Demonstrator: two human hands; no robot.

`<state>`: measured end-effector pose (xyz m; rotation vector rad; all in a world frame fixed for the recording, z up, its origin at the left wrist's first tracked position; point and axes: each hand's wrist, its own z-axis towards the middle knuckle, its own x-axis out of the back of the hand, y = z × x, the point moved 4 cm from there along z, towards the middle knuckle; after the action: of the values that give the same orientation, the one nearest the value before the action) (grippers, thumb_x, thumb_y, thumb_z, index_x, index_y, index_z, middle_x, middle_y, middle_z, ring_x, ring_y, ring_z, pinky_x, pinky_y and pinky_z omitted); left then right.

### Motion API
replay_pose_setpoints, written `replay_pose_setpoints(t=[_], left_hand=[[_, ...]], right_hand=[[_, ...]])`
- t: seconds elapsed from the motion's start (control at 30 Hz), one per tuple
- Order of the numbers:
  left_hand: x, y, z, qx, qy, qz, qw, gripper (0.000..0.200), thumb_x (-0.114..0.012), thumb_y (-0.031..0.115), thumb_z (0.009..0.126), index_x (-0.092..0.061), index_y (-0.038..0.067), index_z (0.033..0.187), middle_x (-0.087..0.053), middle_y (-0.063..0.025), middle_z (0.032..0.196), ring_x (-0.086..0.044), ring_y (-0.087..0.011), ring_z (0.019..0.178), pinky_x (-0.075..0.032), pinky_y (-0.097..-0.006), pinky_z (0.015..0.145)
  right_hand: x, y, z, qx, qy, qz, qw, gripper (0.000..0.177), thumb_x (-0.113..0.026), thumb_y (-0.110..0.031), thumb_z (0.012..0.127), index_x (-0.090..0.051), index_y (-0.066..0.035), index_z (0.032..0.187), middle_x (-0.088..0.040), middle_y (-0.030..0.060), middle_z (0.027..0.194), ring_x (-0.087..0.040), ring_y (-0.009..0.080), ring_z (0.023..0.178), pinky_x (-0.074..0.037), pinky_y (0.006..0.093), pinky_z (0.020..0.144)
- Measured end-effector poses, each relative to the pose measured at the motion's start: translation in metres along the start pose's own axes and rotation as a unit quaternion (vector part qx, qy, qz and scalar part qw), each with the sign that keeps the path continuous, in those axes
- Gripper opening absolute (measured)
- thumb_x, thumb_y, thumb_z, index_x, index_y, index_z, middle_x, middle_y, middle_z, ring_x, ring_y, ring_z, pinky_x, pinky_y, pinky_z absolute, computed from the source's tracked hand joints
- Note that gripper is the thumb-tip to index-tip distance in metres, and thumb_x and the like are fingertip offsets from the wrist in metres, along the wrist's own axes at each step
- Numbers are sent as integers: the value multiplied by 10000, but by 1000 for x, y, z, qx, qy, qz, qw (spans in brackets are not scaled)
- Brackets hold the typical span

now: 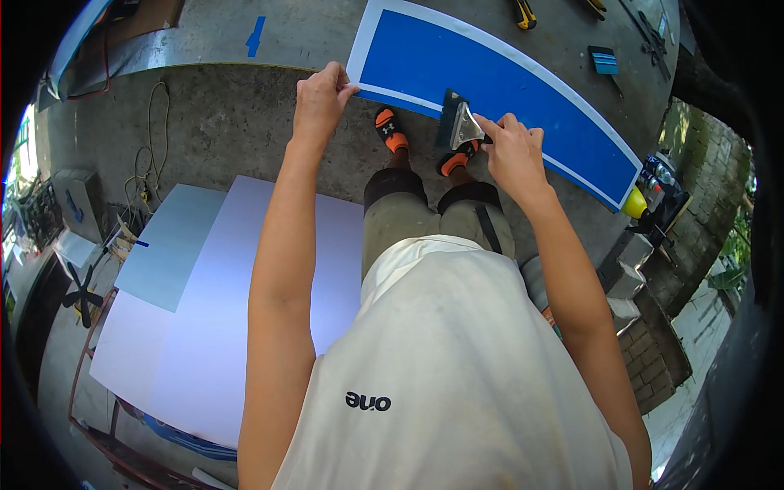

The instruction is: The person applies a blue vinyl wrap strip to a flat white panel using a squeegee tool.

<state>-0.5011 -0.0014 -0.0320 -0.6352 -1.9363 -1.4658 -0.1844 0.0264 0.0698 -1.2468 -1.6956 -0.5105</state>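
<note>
Blue panel slants lengthwise across upper right; our left hand pinches its left corner, our right hand grips a squeegee.

Grey concrete floor, brick paving, green foliage.

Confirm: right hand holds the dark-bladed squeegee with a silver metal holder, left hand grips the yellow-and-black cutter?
Not quite: the left hand is pinching at a corner of the long blue panel with a white border, not the cutter, as the head view shows. The right hand does hold the squeegee.
</note>
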Motion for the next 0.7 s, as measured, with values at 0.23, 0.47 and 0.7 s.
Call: replay_pose_setpoints(t=[0.23, 0.47, 0.7], left_hand=[[0, 0, -1, 12, -1, -4, 1000, 272, -854, 156, 854, -617, 64, 952, -732, -82, 828, -717, -308, 822, -487, -439, 842], [0, -1, -1, 7, 3, -9, 1000, 277, -857, 165, 853, -621, 64, 956, -732, -84, 824, -716, -303, 820, -492, -431, 849], [-1, -2, -1, 4, 3, -6, 1000, 274, -860, 161, 849, -627, 66, 957, -736, -78, 828, -716, -293, 818, -495, -424, 841]], right_hand=[[1, -4, 5, 0, -2, -9, 1000, 466, -712, -94, 932, -708, -174, 1391, -660, 115, 1081, -655, 281, 1026, -375, 452, 901], [-3, -18, 17, 15, 5, -31, 999, 514, -737, -91, 887, -706, -180, 1392, -663, 119, 1068, -674, 293, 983, -389, 463, 888], [-6, -62, 41, 60, 17, -55, 997, 517, -699, -84, 888, -694, -164, 1398, -663, 126, 1035, -687, 307, 924, -405, 486, 877]])
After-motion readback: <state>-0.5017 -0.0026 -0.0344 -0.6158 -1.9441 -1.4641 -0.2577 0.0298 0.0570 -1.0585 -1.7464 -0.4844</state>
